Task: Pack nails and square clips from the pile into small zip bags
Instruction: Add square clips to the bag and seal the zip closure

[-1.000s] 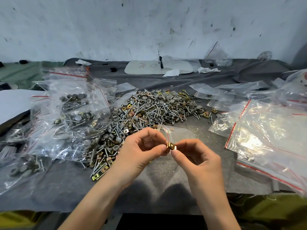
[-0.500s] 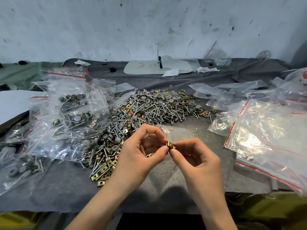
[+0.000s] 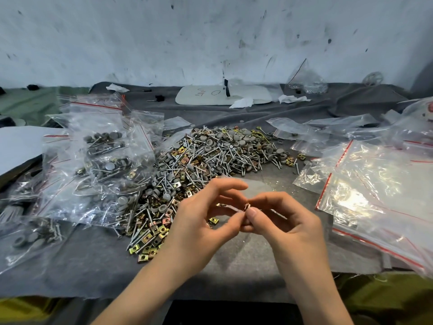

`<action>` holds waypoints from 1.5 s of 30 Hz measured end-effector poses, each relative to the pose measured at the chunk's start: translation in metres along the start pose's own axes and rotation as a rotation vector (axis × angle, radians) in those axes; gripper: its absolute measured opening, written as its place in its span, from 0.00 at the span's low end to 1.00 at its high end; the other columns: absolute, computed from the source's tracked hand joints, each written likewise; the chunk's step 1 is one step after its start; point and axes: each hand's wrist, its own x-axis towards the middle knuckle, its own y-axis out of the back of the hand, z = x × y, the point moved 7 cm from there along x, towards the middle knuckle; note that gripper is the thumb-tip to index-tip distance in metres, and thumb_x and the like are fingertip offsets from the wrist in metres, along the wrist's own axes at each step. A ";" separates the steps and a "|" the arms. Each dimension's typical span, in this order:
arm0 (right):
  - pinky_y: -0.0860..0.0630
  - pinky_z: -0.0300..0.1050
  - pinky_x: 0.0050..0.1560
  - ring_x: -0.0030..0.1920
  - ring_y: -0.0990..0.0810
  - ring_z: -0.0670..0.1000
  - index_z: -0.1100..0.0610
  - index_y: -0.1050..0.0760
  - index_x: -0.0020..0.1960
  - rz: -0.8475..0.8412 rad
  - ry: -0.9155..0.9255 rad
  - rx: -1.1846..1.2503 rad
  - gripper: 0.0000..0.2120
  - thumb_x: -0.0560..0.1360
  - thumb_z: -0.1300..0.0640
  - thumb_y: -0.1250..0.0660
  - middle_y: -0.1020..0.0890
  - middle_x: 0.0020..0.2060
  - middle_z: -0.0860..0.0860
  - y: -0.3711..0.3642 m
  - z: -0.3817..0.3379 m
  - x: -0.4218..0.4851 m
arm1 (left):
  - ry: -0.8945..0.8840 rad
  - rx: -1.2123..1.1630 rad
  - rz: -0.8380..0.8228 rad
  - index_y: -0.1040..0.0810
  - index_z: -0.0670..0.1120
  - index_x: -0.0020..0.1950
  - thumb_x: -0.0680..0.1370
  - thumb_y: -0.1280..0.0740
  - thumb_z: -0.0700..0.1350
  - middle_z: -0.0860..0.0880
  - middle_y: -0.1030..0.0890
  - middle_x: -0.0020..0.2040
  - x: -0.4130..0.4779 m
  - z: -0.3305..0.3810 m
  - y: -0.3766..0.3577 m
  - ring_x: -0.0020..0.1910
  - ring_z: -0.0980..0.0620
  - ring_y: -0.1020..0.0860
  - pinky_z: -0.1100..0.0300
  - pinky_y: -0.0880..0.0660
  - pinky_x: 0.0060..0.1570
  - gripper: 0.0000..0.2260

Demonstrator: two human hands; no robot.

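Head view: we hold both hands together above a grey cloth (image 3: 234,261). Our right hand (image 3: 288,221) pinches a small brass clip (image 3: 247,205) between thumb and forefinger, and its other fingers are curled loosely. Our left hand (image 3: 203,221) meets it, thumb and curled fingers pinching the mouth of a small zip bag (image 3: 256,186). The clip sits right at that mouth.

The bag is clear and blurred. Most of it is hidden behind our fingers, so we cannot make out what it holds. A speck of brass shows in the gap under the left fingers, too small to tell whether it is in the hand or on the cloth. Both forearms are cut off by the bottom of the frame.

Just beyond the hands lies the pile (image 3: 210,156) of nails, grey caps and clips, trailing down past the left wrist. Filled bags (image 3: 105,160) are heaped left of the left hand, some running out of the frame. Empty bags (image 3: 375,188) lie overlapped right of the right hand, also cut off at the side.

Cloth shows under the hands and back to its frayed near edge by our forearms. Far beyond the pile, a white board (image 3: 210,96) lies at the foot of a scuffed wall (image 3: 210,31).
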 end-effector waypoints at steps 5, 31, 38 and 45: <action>0.21 0.38 0.37 0.35 0.16 0.50 0.53 0.18 0.42 0.026 0.000 -0.010 0.05 0.67 0.57 0.29 0.16 0.36 0.54 0.001 0.003 -0.001 | 0.068 -0.067 0.008 0.24 0.53 0.57 0.72 0.30 0.45 0.50 0.17 0.47 -0.001 -0.003 0.001 0.47 0.51 0.17 0.60 0.21 0.49 0.14; 0.24 0.36 0.36 0.34 0.22 0.46 0.55 0.18 0.39 0.036 -0.153 0.181 0.06 0.67 0.57 0.33 0.18 0.34 0.52 -0.005 0.023 -0.002 | 0.122 0.066 -0.112 0.21 0.51 0.57 0.71 0.28 0.32 0.50 0.15 0.43 0.003 -0.006 0.002 0.43 0.54 0.16 0.61 0.21 0.49 0.19; 0.23 0.37 0.36 0.34 0.22 0.47 0.52 0.17 0.39 0.026 -0.187 0.176 0.06 0.66 0.58 0.32 0.19 0.33 0.51 -0.003 0.022 -0.002 | -0.032 0.214 -0.072 0.17 0.45 0.53 0.71 0.30 0.34 0.50 0.16 0.45 0.000 0.000 0.001 0.44 0.58 0.17 0.63 0.21 0.47 0.13; 0.22 0.38 0.36 0.34 0.21 0.47 0.60 0.20 0.40 0.026 -0.202 0.136 0.04 0.68 0.60 0.33 0.19 0.32 0.52 -0.004 0.021 -0.001 | -0.043 0.211 -0.061 0.18 0.46 0.51 0.71 0.31 0.34 0.52 0.19 0.48 -0.002 -0.002 0.002 0.46 0.55 0.18 0.58 0.20 0.48 0.12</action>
